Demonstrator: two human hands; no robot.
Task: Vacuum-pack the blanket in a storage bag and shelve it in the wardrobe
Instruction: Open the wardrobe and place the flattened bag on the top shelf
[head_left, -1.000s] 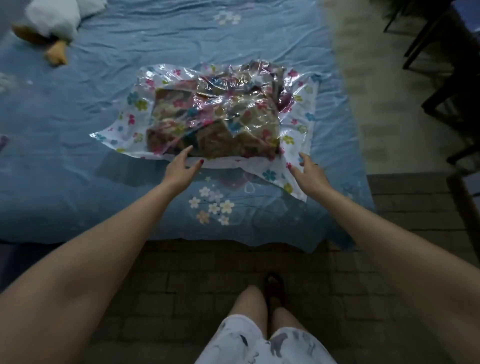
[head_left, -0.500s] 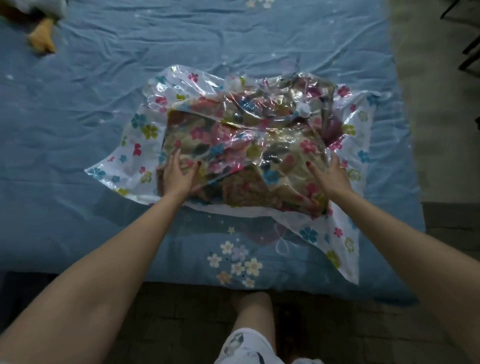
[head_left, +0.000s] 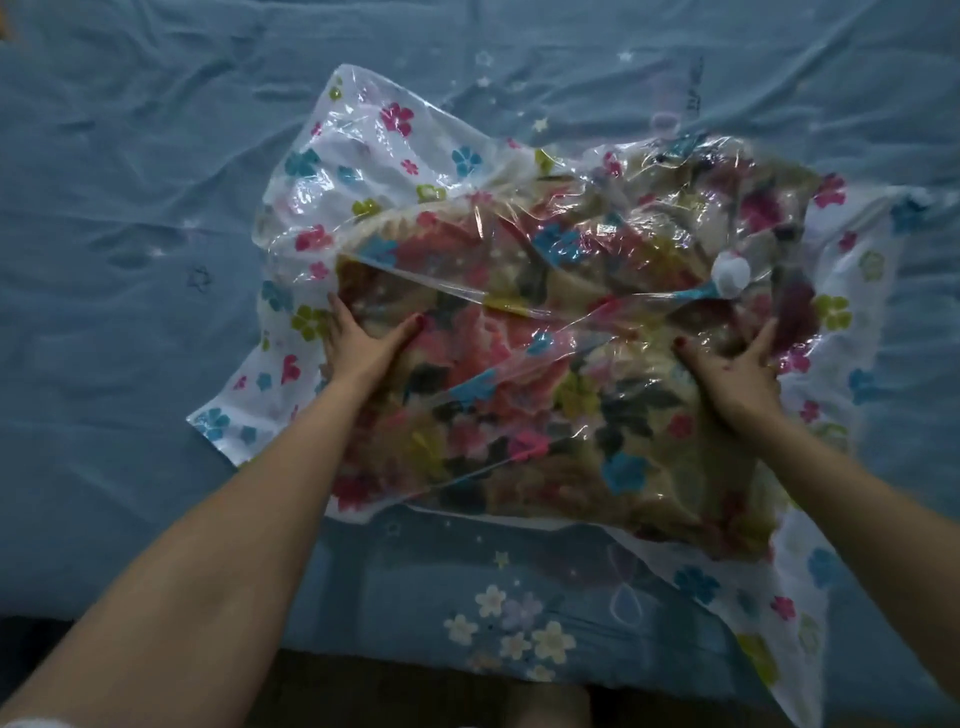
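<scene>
A clear storage bag (head_left: 405, 171) printed with flowers lies on the blue bed (head_left: 130, 208) near its front edge, holding a folded floral blanket (head_left: 519, 364). The left hand (head_left: 358, 345) and right hand (head_left: 737, 374) rest flat on the bag over the blanket, fingers spread. A white round valve (head_left: 731, 278) sits just beyond the right hand.

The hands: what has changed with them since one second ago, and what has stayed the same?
Both have moved forward from the near edge onto the bag. The left hand and right hand now press flat on the storage bag over the blanket. The bag still lies on the blue bed, white valve on top.
</scene>
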